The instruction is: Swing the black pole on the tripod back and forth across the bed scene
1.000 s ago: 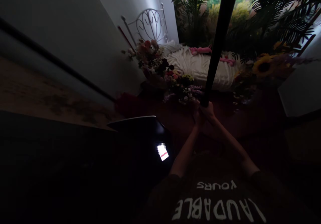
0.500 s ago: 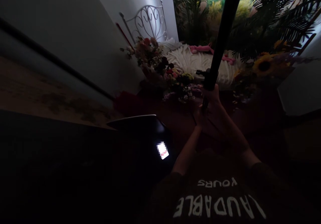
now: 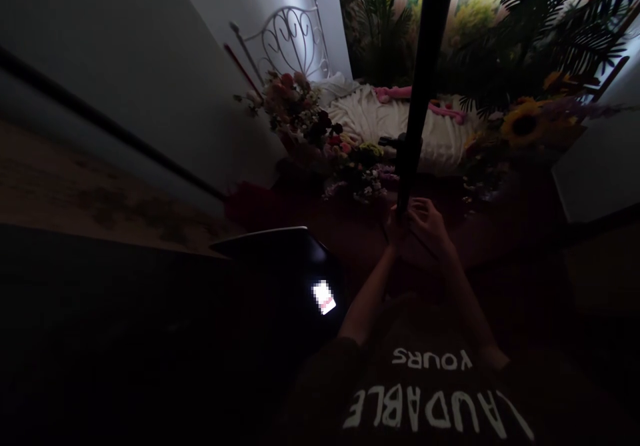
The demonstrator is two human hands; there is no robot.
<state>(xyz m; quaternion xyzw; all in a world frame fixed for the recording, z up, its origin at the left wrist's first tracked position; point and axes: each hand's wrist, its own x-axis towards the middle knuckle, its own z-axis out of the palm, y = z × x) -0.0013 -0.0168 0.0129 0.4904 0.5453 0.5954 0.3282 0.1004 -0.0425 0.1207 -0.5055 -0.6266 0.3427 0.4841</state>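
A tall black stand (image 3: 417, 93) rises in front of me, with a small locking knob (image 3: 390, 142) on the left side of its pole. Down on the thinner lower pole, my left hand (image 3: 395, 225) is wrapped round it. Close beside, to the right at about the same height, my right hand (image 3: 429, 223) has its fingers bent in toward the pole; what lies between its fingertips is too dark to make out. Thin dark legs slope away below both hands.
Flower bunches (image 3: 295, 103) and a white-draped bed (image 3: 367, 116) with a metal headboard (image 3: 295, 39) lie beyond the stand. Palm fronds (image 3: 383, 26) and a sunflower (image 3: 524, 125) are farther right. A lit screen (image 3: 324, 298) glows at lower left; another dark pole (image 3: 110, 123) crosses the left side.
My right hand has let go of the thicker pole section and come down beside my left hand. The stand's top has swung left, so the pole is more upright.
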